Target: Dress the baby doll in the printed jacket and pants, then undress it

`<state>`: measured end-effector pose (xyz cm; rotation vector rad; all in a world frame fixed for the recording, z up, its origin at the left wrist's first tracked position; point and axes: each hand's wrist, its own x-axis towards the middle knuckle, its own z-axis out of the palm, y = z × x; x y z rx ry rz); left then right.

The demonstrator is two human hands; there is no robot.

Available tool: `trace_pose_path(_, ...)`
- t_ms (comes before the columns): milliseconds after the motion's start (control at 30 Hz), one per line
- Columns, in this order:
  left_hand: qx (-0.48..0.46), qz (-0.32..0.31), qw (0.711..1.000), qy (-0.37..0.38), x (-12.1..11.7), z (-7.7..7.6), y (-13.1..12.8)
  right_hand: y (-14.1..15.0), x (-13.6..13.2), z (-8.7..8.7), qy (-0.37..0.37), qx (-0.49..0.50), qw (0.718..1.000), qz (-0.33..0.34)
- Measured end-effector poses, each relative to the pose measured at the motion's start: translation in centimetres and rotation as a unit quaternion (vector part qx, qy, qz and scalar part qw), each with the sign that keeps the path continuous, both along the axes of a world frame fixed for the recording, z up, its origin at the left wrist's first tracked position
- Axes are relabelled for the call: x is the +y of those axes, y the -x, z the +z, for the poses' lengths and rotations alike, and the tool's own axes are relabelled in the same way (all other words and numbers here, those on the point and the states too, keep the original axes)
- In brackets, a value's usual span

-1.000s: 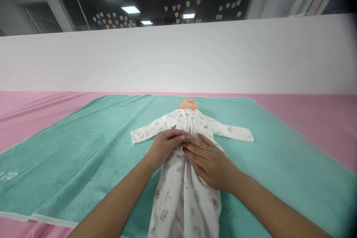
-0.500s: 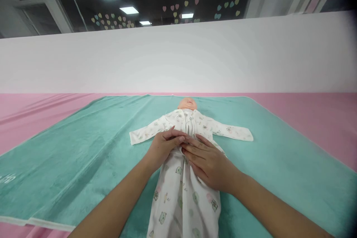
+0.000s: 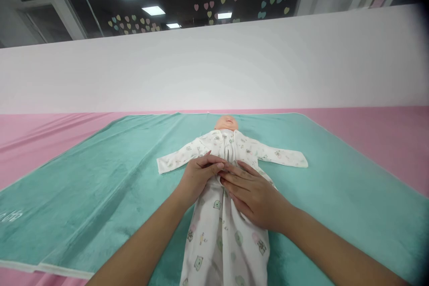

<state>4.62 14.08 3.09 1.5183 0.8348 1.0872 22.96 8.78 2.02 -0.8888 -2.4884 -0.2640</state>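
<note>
A baby doll (image 3: 227, 123) lies face up in a white sleepsuit (image 3: 228, 237) printed with small bears, its long sleeves spread to both sides. The front opening gapes a little at the chest. My left hand (image 3: 203, 175) is closed at the middle of that opening, thumb and fingers pinched together on the fabric. Against its fingertips rests my right hand (image 3: 251, 193), fingers pressed together on the cloth over the belly. The bit of fabric between the fingertips is hidden.
Under the doll spreads a teal blanket (image 3: 100, 196) with a pale edge, over a pink sheet (image 3: 378, 136). A white low wall (image 3: 214, 71) rises behind, with dark glass and heart stickers above it.
The view has shifted and tilted very slightly. Both hands stay together at the same spot on the sleepsuit's front, with hardly any finger movement.
</note>
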Motion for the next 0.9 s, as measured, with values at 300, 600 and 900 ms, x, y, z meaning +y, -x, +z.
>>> trace_pose_path(300, 0.059, 0.015, 0.997, -0.044, -0.3, 0.5, -0.2, 0.4, -0.6, -0.2, 0.195, 0.313, 0.929, 0.031)
trace_pose_path(600, 0.103, 0.046, 0.986, -0.122, -0.6, -0.2, -0.7, 0.2, 0.7, 0.5, 0.486, 0.659, 0.565, 0.106)
trace_pose_path(900, 0.199, 0.038, 0.947, -0.248, -0.9, -0.1, -1.2, -0.2, 0.9, 0.5, 0.523, 0.664, 0.521, 0.123)
